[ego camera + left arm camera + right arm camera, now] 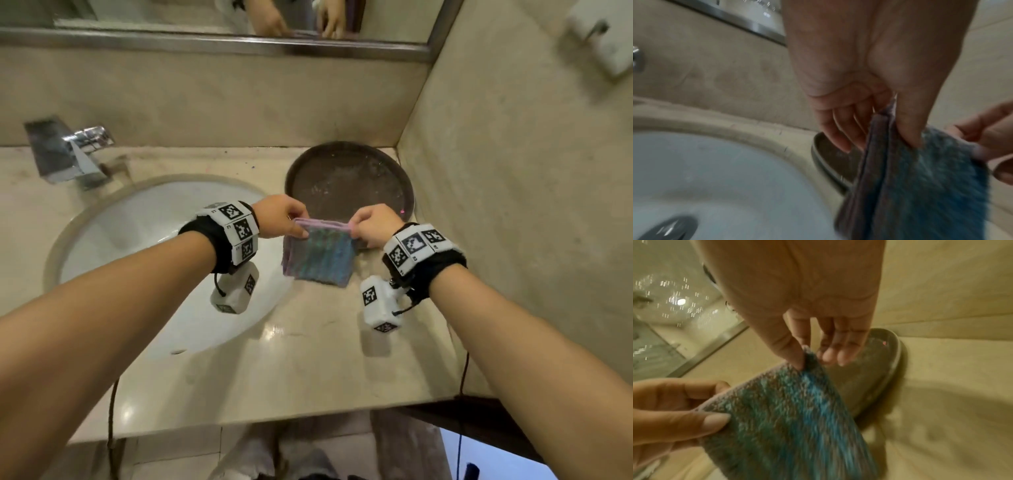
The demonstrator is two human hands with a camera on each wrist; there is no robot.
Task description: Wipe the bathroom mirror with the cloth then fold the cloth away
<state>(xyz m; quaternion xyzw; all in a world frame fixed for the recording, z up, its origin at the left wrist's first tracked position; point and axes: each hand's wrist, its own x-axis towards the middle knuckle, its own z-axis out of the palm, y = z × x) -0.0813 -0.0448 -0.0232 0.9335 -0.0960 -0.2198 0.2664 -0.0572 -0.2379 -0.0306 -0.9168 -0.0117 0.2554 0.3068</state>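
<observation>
Blue-and-pink folded fluffy cloth [318, 255] hangs above the beige stone worktop [308, 359], between the white oval sink [137, 240] and the round dark brown tray [346, 181]. Left hand [279, 217] and right hand [373, 226] each pinch a top corner.

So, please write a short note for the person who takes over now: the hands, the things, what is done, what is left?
Left hand: pinches the cloth's top left corner.
Right hand: pinches the top right corner.
Cloth: already folded in layers, hanging in the air between sink and round dark tray.
Mirror: above the counter; whether it was wiped cannot be told.
Left: finish folding, put the cloth down.
</observation>
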